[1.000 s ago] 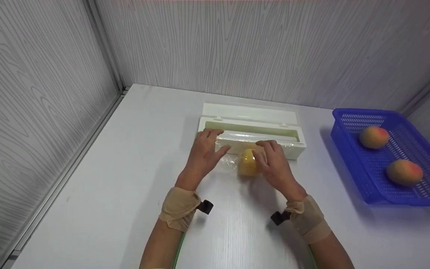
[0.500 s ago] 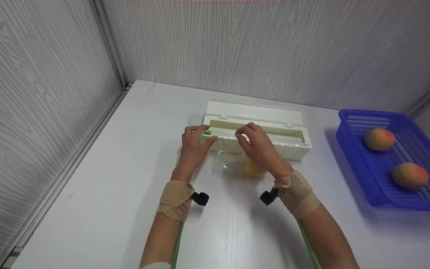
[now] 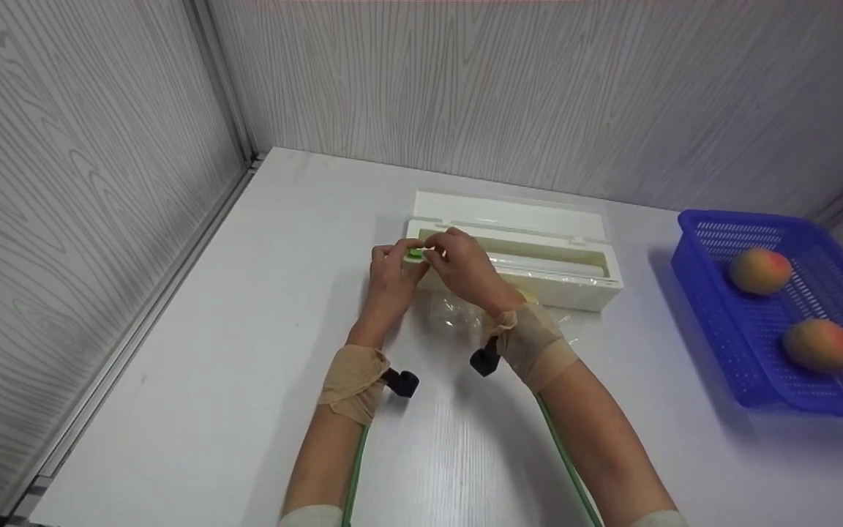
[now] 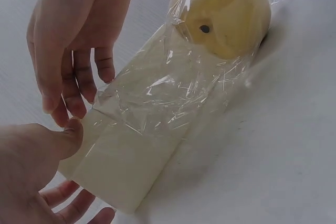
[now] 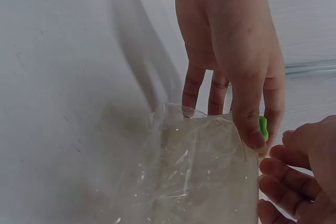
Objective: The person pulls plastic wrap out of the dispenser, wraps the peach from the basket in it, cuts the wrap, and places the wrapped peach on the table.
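Head: left hand (image 3: 391, 282) grips the long cream plastic box (image 3: 568, 293) at its left end; cannot tell if right hand (image 3: 465, 271) pinches the small green plastic slider (image 3: 413, 255) there. Left wrist: round yellow fruit (image 4: 228, 17) under clear plastic film (image 4: 157, 95), beside box. Right wrist: film creased over box's front; best kept taut.

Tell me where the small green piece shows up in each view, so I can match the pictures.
Head: the small green piece is close to the picture's centre, at the left end of the pale box, by both hands' fingers.
Left wrist: it isn't visible.
Right wrist: it is right of centre, beside the left hand's thumb.
Shared landmark: the pale box, visible in all three.
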A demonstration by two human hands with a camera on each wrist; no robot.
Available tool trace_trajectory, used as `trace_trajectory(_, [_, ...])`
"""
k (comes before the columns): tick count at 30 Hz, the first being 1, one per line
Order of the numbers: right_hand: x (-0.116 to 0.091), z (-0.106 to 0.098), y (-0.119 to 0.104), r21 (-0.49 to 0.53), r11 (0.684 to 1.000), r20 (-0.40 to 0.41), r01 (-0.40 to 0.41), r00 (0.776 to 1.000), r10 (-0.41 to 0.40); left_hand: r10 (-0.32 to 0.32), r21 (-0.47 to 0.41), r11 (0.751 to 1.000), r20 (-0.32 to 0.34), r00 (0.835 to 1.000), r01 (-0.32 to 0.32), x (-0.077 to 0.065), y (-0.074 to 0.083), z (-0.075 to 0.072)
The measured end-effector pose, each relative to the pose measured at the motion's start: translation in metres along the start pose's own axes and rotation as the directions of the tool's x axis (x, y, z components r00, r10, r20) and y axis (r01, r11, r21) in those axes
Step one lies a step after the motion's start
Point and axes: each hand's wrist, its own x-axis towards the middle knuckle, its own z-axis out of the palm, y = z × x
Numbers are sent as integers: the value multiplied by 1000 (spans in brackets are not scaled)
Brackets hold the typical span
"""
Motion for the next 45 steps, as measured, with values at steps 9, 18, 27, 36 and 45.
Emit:
trace_trajectory(9, [5, 13, -2, -61, 996, -62, -59, 997, 55, 83, 84, 993, -27, 996, -80, 0, -5, 4])
trace_trajectory(18, [6, 21, -1, -175, 983, -117, 47, 991, -68, 203, 208, 960, -64, 977, -186, -4, -9, 6])
trace_trajectory(27, [5, 20, 7, -210, 959, -118, 189, 969, -217, 265, 285, 931, -90, 960, -230, -5, -8, 8])
trace_trajectory(36, [2, 19, 12, -243, 945, -73, 217, 968, -241, 287, 296, 923, -102, 952, -247, -8, -9, 9])
trace_trajectory(45, [-1, 16, 20, -266, 901, -131, 342, 913, -385, 300, 288, 921, -95, 949, -262, -6, -8, 7])
